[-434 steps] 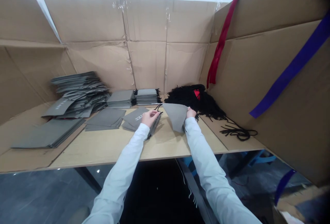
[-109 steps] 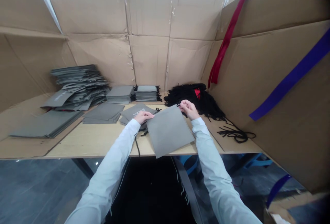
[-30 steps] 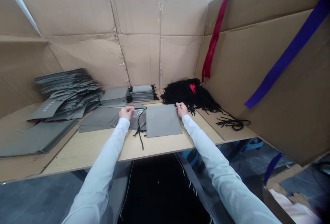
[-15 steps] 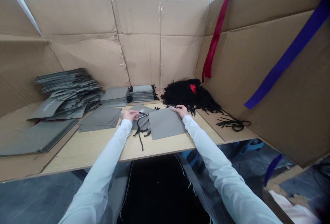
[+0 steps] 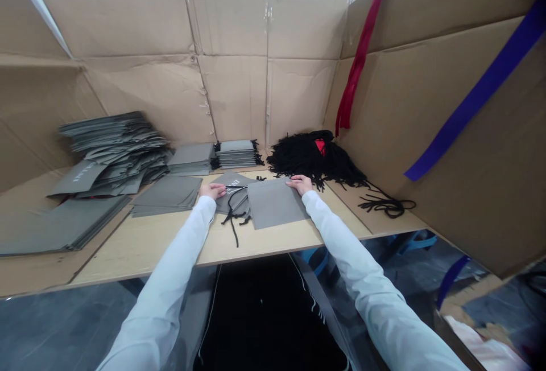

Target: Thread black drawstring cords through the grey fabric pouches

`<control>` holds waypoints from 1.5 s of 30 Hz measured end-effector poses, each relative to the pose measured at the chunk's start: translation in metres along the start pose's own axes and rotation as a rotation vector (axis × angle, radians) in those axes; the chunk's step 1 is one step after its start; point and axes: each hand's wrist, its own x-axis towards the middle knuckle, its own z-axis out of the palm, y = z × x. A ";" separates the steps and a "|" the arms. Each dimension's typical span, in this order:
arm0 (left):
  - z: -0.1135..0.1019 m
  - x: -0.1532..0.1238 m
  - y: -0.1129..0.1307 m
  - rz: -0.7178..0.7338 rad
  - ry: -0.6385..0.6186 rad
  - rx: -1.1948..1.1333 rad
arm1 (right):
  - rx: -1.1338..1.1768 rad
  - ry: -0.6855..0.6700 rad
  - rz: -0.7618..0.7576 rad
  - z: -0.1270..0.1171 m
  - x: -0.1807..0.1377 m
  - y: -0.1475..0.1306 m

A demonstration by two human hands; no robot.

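My left hand pinches a black cord, drawn taut to the upper left corner of a grey flat fabric pouch. A thin silvery strip shows beside the cord; I cannot tell what it is. My right hand is closed on the pouch's upper right corner, fingers at its top edge. Beneath the cord lie other grey pouches, one with white print. Loose black cord ends with knots dangle over the wooden table just left of the held pouch.
Grey pouches are piled high at left, with flat stacks nearer. Behind stands a corded stack; a heap of black cords lies at back right. Cardboard walls enclose the table. Red and purple ribbons hang right.
My left hand has shifted slightly left, and the cord between it and the pouch is now straighter. My right hand stays at the pouch's corner.
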 end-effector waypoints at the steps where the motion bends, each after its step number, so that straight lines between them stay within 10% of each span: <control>1: -0.001 0.001 0.000 -0.034 -0.008 -0.043 | -0.001 -0.004 0.001 0.000 0.000 -0.001; 12: -0.001 -0.002 0.001 0.004 -0.043 -0.004 | 0.037 0.014 0.001 -0.001 0.003 0.002; 25: -0.008 0.001 0.001 0.475 0.027 0.902 | 0.023 0.013 0.001 -0.001 0.005 0.004; 37: -0.004 -0.001 0.000 0.221 -0.002 0.312 | -0.045 0.028 -0.019 -0.003 0.003 0.004; 45: -0.004 -0.004 0.002 0.198 -0.062 0.456 | -0.036 0.061 -0.003 -0.005 0.005 0.005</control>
